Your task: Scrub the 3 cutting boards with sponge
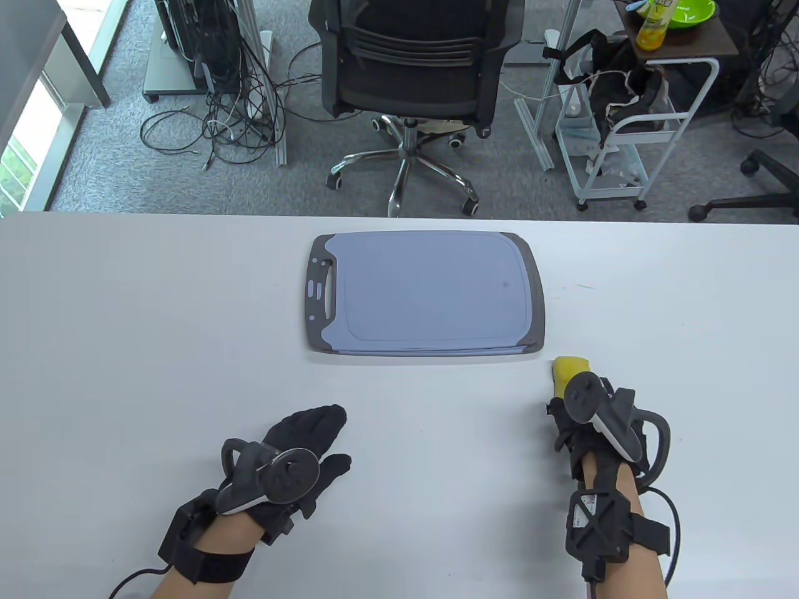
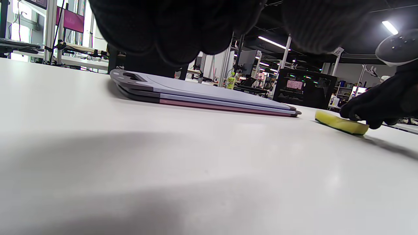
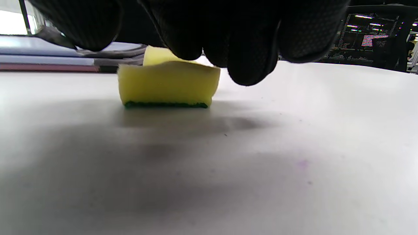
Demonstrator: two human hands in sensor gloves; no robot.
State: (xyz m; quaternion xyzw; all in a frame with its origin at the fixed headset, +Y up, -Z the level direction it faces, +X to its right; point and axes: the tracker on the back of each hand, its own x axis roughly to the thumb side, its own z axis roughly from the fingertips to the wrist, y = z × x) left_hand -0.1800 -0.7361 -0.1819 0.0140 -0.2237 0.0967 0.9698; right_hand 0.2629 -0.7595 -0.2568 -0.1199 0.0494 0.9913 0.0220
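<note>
Cutting boards (image 1: 431, 290) sit stacked in the middle of the table view, grey-blue one on top; the left wrist view shows layers below, the lowest edge pinkish, so the three look piled flush. Sponge (image 1: 567, 368), yellow with green scrub side down on the white table (image 1: 125, 312), lies at lower right, just off the stack's near right corner, not touching it. Right hand (image 1: 583, 405) has fingers curled over the sponge top and denting it, though thumb contact isn't clear. Left hand (image 1: 293, 462) rests at lower left, fingers straight and relaxed, holding nothing, well apart from the boards. Scrubbing looks not yet started. Risks: stack slides under the sponge strokes because the left hand isn't bracing it; lower boards get skipped if the stack isn't separated; loose grip drops the sponge on lift.
</note>
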